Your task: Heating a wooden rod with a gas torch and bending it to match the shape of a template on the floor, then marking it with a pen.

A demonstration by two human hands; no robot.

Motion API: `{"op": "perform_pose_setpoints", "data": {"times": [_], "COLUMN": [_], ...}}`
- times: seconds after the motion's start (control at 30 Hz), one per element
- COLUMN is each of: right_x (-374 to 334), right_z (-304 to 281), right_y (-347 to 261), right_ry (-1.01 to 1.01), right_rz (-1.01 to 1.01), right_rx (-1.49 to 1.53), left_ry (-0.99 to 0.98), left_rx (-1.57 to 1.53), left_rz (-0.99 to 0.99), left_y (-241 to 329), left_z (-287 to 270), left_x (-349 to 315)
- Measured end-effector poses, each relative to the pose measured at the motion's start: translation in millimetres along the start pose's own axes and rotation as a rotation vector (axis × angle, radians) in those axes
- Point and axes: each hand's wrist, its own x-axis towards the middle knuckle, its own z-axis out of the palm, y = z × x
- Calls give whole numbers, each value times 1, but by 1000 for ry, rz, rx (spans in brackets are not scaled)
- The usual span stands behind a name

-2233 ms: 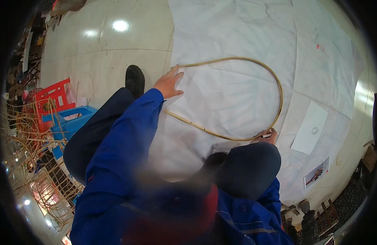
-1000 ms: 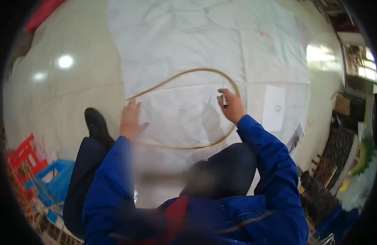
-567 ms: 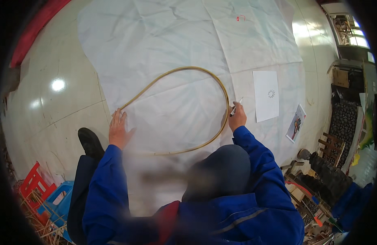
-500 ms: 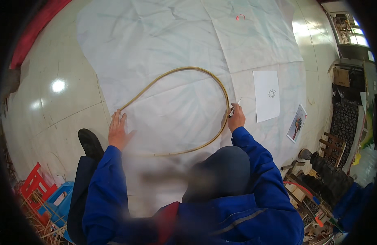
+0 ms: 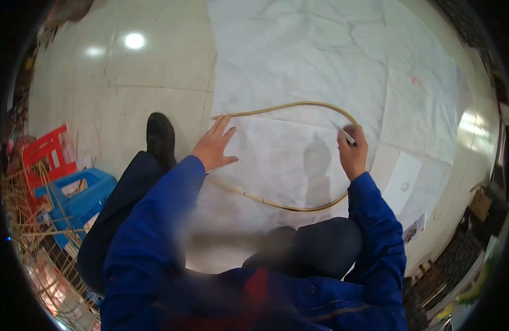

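A long yellow-tan strip, like split bamboo, (image 5: 298,103) lies bent into a wide open loop on a large white sheet (image 5: 276,66). My left hand (image 5: 213,146) rests near the strip's far left end, its fingers spread and their tips touching the strip; the thumb is stretched apart. At the right bend of the loop, my right hand (image 5: 354,154) is closed round a slim white pen (image 5: 346,135) with a dark end. Its pale tip points far left, over the inside of the loop. The right hand hides part of the bend. Small dark marks show on the strip's near side.
A white paper with a small round drawing (image 5: 403,182) and a printed picture (image 5: 414,229) lie at the right. On the left stand a blue plastic stool (image 5: 81,196) and a red one (image 5: 47,154), with many thin strips around them. My dark shoe (image 5: 160,138) is beside the sheet.
The view has swung left, bringing the stools further in. My left hand stays by the strip's end. The pen in my right hand now points far left instead of far right.
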Motion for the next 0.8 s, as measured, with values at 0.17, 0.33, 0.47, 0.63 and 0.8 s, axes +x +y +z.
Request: {"op": "perform_pose_setpoints", "data": {"times": [0.17,0.33,0.47,0.63,0.8], "right_x": [33,34,34,28,30], "right_z": [117,209,246,265,262], "right_y": [-85,-114,-125,-126,-127], "right_ry": [-460,-624,-706,-765,-791], "right_rz": [67,131,112,102,71], "right_rx": [316,281,321,257,227], "left_ry": [-9,75,106,75,63], "left_rx": [-53,52,133,146,145], "left_rz": [-47,-48,-50,-74,-68], "left_y": [-11,-10,-10,-7,-7], "left_z": [2,9,13,12,14], "left_x": [-3,-2,-1,1,4]}}
